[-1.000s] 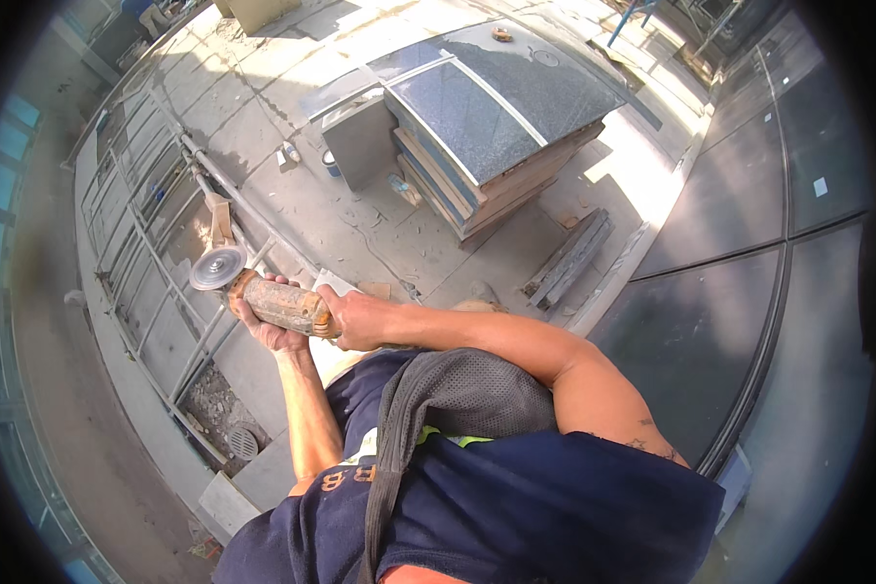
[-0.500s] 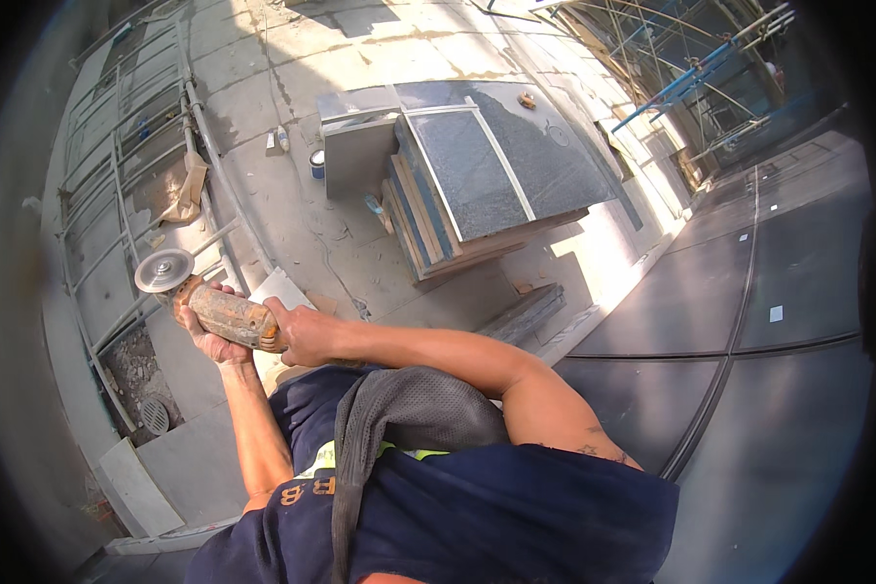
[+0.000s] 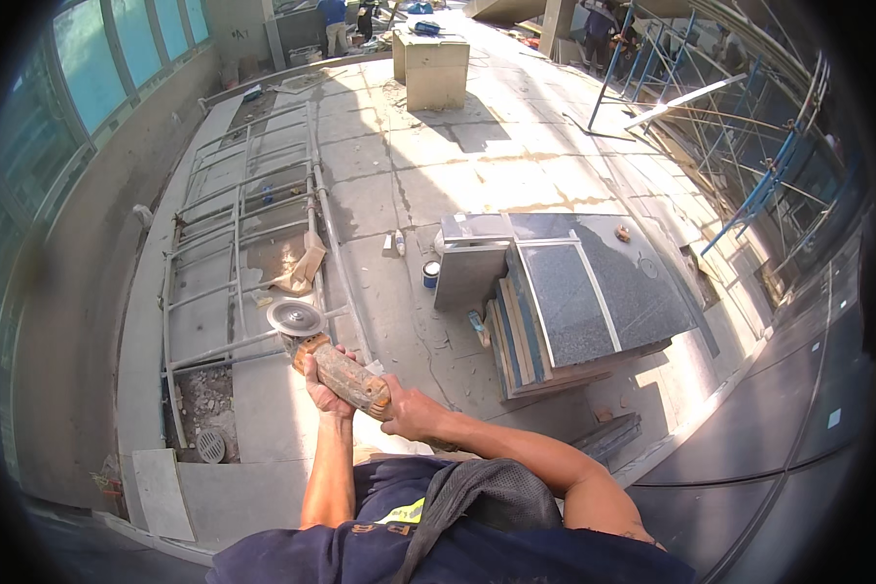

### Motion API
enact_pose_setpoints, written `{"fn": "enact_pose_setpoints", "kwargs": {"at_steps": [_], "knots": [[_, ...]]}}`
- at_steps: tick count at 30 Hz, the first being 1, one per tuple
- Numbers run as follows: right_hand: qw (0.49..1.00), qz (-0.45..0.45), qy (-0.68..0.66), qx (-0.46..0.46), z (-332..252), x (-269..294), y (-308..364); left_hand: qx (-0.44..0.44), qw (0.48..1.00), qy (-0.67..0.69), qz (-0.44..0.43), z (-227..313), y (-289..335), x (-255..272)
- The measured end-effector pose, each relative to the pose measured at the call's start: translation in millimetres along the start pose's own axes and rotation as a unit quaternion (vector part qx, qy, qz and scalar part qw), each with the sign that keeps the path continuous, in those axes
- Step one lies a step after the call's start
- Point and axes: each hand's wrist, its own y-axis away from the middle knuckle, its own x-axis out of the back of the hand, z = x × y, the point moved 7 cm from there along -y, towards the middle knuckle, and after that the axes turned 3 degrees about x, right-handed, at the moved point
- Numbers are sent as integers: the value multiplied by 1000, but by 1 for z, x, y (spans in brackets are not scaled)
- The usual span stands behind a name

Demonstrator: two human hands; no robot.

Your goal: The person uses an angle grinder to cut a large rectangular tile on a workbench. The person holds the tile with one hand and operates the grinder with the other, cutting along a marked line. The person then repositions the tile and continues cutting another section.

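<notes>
Angle grinder (image 3: 345, 380), worn orange with grayish grime, held aloft left of center, just below the frame's middle. Its body slants from upper left to lower right; a round gray disc (image 3: 296, 317) tops the upper-left end.

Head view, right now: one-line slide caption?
Left hand and right hand hold a worn angle grinder, with stacked slabs ahead to the right.

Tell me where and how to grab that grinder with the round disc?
Best gripped, I'd say, by the long, rounded body of the grinder, coming from its rear end. The disc sits at the opposite end, so that side looks risky. The left hand cups the body; the right hand holds the rear.
</notes>
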Motion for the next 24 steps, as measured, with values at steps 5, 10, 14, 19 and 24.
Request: {"fn": "enact_pose_setpoints", "kwargs": {"at_steps": [5, 10, 14, 19, 24], "knots": [[993, -50, 86, 55, -42, -8, -54, -94, 995, 21, -36, 61, -6, -7], [977, -123, 130, 118, -136, -33, -115, -227, 971, 10, -81, 173, 8, -1], [967, -159, 142, 137, -185, -73, -153, -263, 960, 18, -92, 246, 29, 1], [963, -172, 113, 174, -239, -94, -199, -285, 951, -9, -123, 325, 32, -17], [969, -123, 95, 194, -259, -60, -250, -258, 949, -51, -176, 363, -27, -67]]}}
